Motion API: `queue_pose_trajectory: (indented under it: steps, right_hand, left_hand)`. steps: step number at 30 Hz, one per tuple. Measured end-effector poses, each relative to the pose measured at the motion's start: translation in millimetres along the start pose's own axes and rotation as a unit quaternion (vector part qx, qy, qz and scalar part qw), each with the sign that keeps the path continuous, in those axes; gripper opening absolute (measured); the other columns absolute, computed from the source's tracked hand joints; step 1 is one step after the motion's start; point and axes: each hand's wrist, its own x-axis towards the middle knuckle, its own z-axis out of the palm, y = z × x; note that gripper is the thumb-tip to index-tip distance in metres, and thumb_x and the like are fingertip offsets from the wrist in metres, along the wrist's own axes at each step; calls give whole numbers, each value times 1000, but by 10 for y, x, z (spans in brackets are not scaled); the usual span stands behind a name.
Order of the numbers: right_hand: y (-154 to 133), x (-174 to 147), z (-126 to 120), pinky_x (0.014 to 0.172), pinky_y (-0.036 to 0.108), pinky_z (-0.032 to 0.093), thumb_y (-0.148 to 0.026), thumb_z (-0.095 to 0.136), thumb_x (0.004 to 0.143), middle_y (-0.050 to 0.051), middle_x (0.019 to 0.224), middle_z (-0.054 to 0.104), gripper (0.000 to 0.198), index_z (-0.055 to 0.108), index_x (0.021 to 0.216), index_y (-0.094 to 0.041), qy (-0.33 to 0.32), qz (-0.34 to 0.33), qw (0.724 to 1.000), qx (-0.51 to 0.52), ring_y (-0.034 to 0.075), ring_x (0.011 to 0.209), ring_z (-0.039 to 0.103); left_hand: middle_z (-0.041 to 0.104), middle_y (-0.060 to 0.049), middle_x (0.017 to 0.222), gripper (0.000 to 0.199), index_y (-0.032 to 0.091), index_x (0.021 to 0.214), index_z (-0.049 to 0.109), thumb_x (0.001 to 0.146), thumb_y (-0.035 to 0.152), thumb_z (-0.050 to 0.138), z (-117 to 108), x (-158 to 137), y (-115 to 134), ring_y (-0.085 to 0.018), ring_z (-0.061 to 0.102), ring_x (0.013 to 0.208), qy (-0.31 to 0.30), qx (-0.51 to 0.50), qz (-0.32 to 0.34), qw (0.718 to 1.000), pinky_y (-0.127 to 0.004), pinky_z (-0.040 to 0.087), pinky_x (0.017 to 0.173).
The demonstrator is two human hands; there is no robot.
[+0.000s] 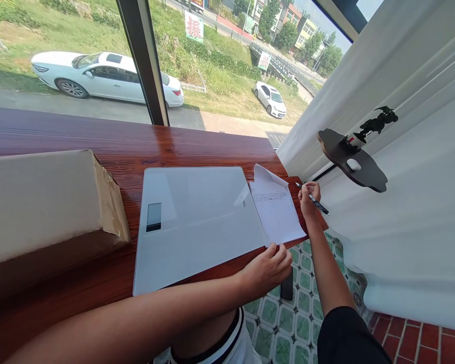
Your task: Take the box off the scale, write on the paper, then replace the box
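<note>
A pen (318,204) with a dark patterned barrel is in my right hand (310,196), fingers closed round it. It is raised at the right edge of the table, beside the paper pad (280,220) and apart from it. Rows of small handwriting run across the upper part of the white page, and the turned-back sheet curls at its top. My left hand (268,268) lies at the pad's lower edge, fingers loosely bent and resting by the table edge, with nothing visible in them. To the pad's left is a large pale, glossy flat board (197,222), with a small dark-and-grey rectangle on it.
A big cardboard box (56,202) occupies the left of the reddish wooden table (212,144). Below my left hand shows a dark rectangular thing (286,286) against the tiled floor (273,323). A white curtain (413,217) and a small dark shelf (367,177) are at right.
</note>
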Motion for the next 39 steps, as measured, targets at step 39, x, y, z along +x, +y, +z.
queue_pose_trajectory:
  steps: [39]
  right_hand:
    - [-58,-56,21,44,26,39,-54,50,94,-2,53,50,41,43,71,-20,-187,50,980,-51,11,44,47]
  left_hand:
    - [57,-13,127,34,17,121,64,94,25,45,-3,14,0,-26,53,116,-5,-4,-7,1000,-42,41,93]
